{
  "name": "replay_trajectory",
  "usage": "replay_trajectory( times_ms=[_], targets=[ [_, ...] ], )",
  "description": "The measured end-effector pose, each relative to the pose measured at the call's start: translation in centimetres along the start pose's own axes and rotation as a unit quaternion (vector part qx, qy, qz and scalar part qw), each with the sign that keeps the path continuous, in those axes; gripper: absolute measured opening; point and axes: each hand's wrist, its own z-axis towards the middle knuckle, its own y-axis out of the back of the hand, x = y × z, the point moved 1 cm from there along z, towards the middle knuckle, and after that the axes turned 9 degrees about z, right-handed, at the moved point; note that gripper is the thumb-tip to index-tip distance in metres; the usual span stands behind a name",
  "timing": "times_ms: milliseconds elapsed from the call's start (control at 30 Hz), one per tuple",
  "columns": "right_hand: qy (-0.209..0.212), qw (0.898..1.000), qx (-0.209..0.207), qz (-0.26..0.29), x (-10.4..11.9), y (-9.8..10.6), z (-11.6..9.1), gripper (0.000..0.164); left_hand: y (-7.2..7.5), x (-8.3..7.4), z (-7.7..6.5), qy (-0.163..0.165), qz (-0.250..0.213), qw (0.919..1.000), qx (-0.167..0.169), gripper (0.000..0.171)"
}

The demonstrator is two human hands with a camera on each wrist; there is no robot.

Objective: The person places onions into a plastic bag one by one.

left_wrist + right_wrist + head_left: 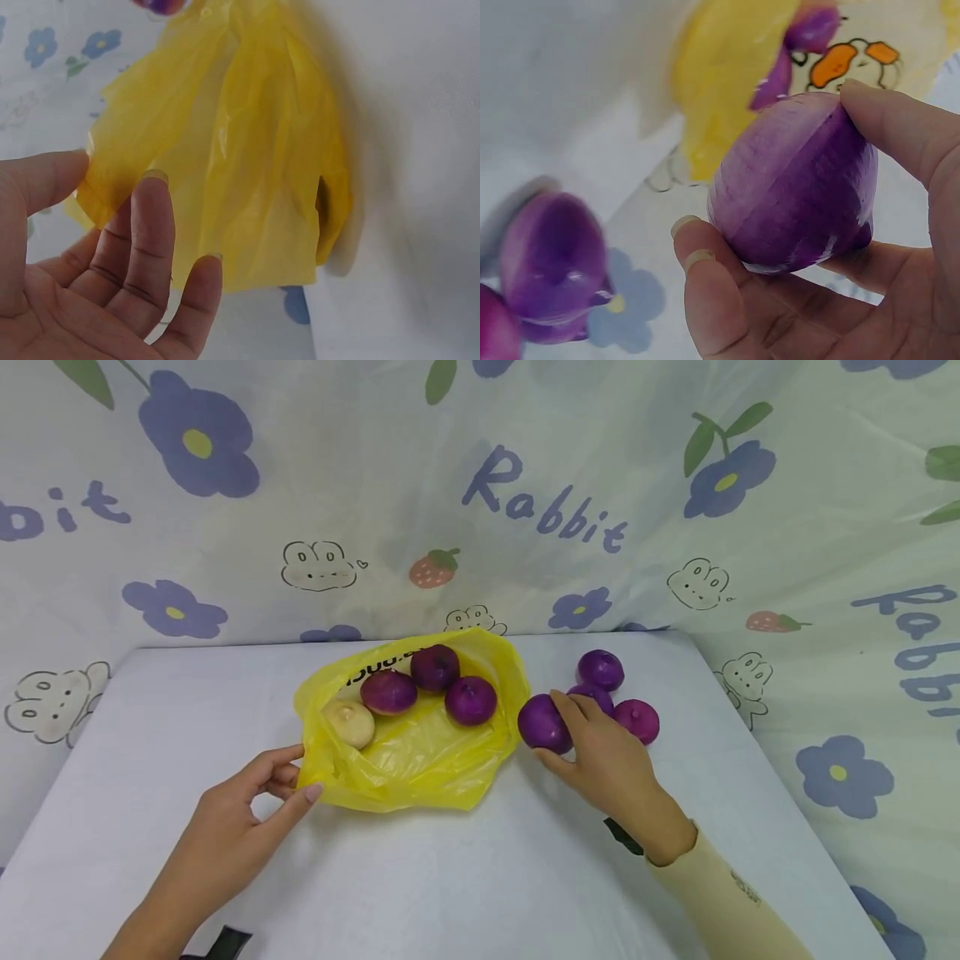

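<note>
My left hand (228,831) pinches the near left rim of a yellow plastic bag (427,768) between thumb and fingers. The bag lies with its mouth spread wide. Inside it are a pale cream onion (354,725) and three purple onions (469,700). Just right of the bag, my right hand (611,764) grips a purple onion (542,724). In the right wrist view, thumb and fingers curl round that onion (795,187). Beyond this hand sit three more purple onions (637,721), one of them partly covered by the fingers.
A white-covered table (450,885) carries everything. Behind and at the sides hangs a pale curtain (375,485) printed with flowers, rabbits and strawberries. Dark straps (624,837) show at both wrists.
</note>
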Motion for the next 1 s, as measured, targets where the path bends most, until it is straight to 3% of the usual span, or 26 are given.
replay_trajectory(
  times_ms=[567, 767, 1000],
  targets=[
    [0.097, 0.993, 0.041, 0.047, 4.3, 0.3, 1.6, 0.072, -0.1, -0.1, 0.0, 0.001, -0.002, 1.0000, 0.007, 0.050],
    [0.112, 0.989, 0.089, 0.037, 5.6, -0.3, 3.5, 0.082, -0.1, -0.2, 0.0, -0.002, -0.001, 1.0000, 0.008, 0.051],
    [0.130, 0.984, 0.114, 0.031, 6.8, -1.9, 5.8, 0.082, 0.0, -0.3, 0.1, 0.000, 0.001, 0.9999, 0.016, 0.051]
  ],
)
